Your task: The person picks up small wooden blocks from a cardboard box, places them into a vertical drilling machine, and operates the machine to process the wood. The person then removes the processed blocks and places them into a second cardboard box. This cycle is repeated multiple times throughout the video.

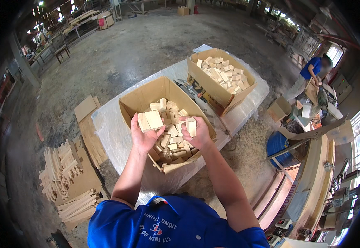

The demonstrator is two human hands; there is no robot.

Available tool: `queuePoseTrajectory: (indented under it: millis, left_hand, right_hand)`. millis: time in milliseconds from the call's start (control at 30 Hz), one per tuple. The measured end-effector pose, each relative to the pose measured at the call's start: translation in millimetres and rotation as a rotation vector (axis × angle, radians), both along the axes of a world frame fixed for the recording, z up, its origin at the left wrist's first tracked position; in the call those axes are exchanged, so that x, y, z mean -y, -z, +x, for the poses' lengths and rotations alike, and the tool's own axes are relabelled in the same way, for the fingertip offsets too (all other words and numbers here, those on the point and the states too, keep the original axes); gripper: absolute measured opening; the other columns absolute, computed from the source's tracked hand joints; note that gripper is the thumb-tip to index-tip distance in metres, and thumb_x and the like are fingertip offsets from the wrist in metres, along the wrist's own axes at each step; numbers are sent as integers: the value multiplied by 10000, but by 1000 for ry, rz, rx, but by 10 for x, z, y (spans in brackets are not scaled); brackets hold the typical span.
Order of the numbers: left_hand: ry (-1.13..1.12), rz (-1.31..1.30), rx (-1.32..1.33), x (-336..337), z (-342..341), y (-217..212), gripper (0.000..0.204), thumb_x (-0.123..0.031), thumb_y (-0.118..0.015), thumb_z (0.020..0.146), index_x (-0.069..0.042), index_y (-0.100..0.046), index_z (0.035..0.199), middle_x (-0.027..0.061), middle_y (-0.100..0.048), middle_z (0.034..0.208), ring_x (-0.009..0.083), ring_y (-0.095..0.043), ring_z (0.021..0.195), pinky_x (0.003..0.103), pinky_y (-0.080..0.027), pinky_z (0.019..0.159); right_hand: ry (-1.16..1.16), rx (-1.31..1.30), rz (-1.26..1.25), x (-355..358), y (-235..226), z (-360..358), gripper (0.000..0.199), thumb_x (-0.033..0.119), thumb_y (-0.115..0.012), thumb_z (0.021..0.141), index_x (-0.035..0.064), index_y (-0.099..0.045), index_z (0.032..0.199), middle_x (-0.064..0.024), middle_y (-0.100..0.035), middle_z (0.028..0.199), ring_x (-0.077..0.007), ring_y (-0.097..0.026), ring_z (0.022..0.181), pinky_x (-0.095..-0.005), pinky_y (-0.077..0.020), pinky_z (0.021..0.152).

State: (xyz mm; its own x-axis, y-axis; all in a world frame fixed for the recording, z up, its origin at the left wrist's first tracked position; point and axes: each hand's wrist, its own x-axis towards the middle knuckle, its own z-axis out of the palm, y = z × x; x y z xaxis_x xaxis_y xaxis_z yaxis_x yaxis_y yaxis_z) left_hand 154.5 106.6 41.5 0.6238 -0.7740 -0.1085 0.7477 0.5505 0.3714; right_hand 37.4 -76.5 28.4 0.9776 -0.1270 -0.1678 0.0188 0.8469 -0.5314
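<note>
1. While the left hand (143, 137) holds pale wood blocks (151, 120) side by side in its fingers, the right hand (200, 133) has its fingers wrapped around a single block (191, 127).
2. Both hands are above the near cardboard box (138, 99), partly filled with loose blocks (172, 142).
3. That box stands on a plastic-covered counter (109, 120).
4. Beyond it, to the right, a second box (204, 91) holds more blocks (225, 74).
5. Farther right, a person in blue (311, 69) bends forward.
</note>
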Motion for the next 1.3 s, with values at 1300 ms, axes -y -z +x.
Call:
queuePoseTrajectory:
  millis: [1300]
  left_hand:
    - [203, 210, 110, 78, -63, -19, 496, -501, -423, 924, -125, -495, 1239, 79, -592, 1140, 212, -573, 1029, 428, -462, 872]
  right_hand:
    - [297, -199, -609, -100, 119, 80, 452, 4, -655, 765, -30, -529, 1197, -63, -582, 973, -137, -557, 891, -265, -456, 772]
